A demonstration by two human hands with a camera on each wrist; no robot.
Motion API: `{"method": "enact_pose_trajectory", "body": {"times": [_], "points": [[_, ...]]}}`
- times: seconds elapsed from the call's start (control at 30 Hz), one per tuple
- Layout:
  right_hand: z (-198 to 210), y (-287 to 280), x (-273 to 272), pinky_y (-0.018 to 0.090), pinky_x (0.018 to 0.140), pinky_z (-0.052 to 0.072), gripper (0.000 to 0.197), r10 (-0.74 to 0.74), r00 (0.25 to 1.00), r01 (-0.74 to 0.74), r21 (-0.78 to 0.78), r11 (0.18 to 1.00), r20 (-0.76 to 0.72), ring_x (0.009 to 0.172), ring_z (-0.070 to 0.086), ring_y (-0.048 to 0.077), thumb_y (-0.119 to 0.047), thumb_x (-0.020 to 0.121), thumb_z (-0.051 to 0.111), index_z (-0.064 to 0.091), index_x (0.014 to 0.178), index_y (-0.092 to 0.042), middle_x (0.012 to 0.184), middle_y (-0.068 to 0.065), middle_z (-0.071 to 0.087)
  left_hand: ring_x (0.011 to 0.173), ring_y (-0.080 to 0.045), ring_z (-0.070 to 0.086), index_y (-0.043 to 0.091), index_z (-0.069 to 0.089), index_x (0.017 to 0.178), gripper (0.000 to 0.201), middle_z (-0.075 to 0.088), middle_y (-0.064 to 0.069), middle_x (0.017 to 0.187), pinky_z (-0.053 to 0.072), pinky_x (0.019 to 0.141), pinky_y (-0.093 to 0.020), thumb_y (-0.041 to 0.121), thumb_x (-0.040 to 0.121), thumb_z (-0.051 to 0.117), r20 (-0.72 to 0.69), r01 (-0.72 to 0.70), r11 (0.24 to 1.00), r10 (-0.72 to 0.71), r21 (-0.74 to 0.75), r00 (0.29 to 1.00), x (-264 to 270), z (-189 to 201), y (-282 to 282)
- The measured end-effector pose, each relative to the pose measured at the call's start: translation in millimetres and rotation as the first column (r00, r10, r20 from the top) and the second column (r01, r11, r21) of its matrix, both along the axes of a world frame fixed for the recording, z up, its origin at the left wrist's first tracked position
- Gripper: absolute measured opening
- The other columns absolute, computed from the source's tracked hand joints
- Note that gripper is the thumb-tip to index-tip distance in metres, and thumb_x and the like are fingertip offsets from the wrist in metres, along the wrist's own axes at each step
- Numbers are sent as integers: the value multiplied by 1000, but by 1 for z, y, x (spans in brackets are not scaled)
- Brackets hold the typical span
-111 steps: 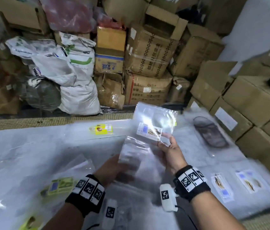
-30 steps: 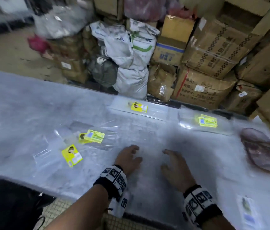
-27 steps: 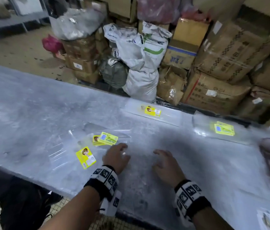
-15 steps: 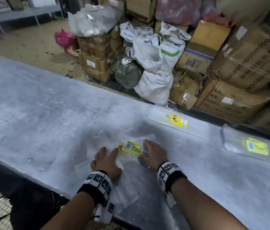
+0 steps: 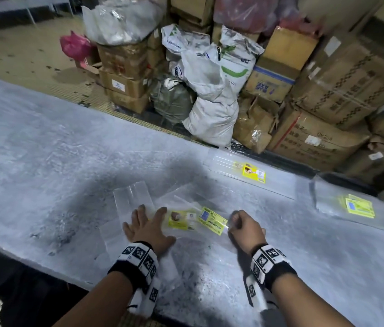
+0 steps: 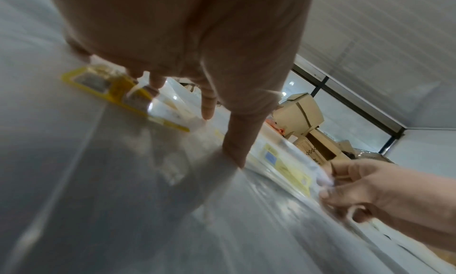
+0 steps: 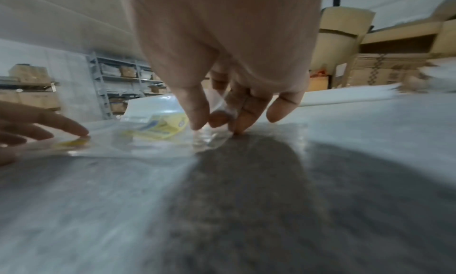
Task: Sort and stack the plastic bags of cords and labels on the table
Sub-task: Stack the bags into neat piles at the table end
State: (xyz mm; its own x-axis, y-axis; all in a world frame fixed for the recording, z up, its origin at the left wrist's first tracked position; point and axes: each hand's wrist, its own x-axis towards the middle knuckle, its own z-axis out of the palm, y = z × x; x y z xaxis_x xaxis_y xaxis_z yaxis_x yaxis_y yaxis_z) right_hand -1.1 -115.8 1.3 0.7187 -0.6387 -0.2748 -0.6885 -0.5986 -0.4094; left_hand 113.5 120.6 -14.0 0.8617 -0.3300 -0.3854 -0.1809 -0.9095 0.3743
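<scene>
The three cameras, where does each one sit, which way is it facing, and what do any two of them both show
Head: worn on the head, looking forward and down over the table; both forearms, left hand and right hand show.
Left wrist: low, looking along the flat left hand at the yellow-labelled bags.
Right wrist: low, looking along the right hand's fingers pinching a clear bag's edge.
Shared: each wrist view also catches the other hand; all three show the yellow labels.

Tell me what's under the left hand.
The left hand lies flat, fingers spread, on clear bags lying on the table. A yellow label shows just past its thumb. Whatever lies directly beneath the palm is covered.
</scene>
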Motion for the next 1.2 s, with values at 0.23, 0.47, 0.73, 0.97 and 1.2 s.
{"method": "enact_pose_trajectory", "body": {"times": [0.23, 0.47, 0.73, 0.97, 1.2], "points": [[6, -36, -32, 42, 92, 28, 26, -128, 979, 123, -37, 992, -161, 107, 61, 27, -29, 87, 57, 50, 112, -27, 101, -1, 65, 147, -32, -18, 48, 11, 147, 105, -17, -8, 159, -6, 113, -64, 54, 61, 72, -31, 24, 999, -22, 47, 999, 7, 4, -10], [14, -73, -52, 49, 103, 26, 36, -367, 896, 359, -80, 930, -250, 124, 48, 36, -32, 95, 38, 44, 130, -24, 134, 16, 53, 147, -27, -3, 50, 17, 146, 101, -3, 0, 160, 5, 114, -57, 73, 59, 65, -27, 56, 998, -56, -22, 998, -6, 1, -22], [8, -43, -21, 38, 102, 37, 50, 189, 981, -179, -212, 961, 30, 121, 51, 32, -38, 81, 49, 59, 128, -24, 129, 9, 58, 141, -31, 8, 37, 32, 144, 72, 11, -6, 155, 17, 116, -45, 37, 80, 64, 82, -189, 969, 203, -158, 976, -16, 2, -19], [-2, 13, 32, 39, 101, 29, 60, 383, 911, -403, -136, 905, -149, 128, 40, 27, -48, 79, 70, 51, 132, -27, 133, 2, 47, 126, -37, 29, 33, 22, 142, 91, 26, -11, 135, 32, 105, -49, 47, 68, 73, 4, -293, 956, 294, -19, 956, -27, -1, -10], [-3, -8, 34, 29, 73, 41, 22, 358, 933, -359, 152, 921, 29, 91, 61, 24, -12, 80, 73, 53, 82, -22, 93, 5, 66, 120, -33, 51, 26, 32, 137, 81, 55, -9, 125, 36, 97, -43, 38, 71, 77, -35, -364, 928, 362, -83, 931, -14, 7, 9]]}}
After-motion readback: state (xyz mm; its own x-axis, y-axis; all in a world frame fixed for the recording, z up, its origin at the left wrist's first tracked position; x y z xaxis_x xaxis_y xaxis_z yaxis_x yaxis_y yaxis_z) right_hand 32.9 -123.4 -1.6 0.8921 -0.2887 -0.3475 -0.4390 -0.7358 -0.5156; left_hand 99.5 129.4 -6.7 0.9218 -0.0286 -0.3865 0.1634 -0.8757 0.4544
